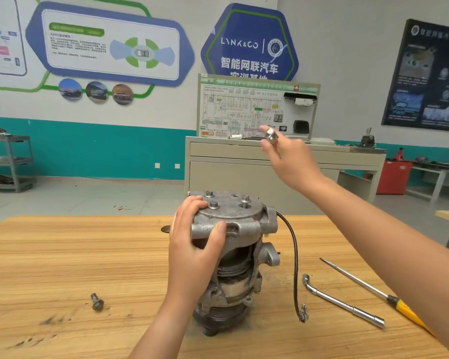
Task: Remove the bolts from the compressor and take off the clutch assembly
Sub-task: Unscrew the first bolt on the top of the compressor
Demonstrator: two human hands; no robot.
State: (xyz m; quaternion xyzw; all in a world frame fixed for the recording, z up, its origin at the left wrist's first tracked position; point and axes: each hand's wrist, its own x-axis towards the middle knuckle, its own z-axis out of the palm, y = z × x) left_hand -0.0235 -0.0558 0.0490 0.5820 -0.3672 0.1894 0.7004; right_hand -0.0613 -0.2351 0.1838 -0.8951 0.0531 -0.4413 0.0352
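Left hand [195,244] grips the top of the compressor [235,213], which stands upright on the table [62,255]. Right hand [290,159] is up in the air, pinching a bolt [271,136] in its fingertips. Three bolts [214,204] sit in the compressor's top, one loose bolt [97,301] lies on the table at its left, and a wrench [342,301] and screwdriver [373,288] lie at its right.
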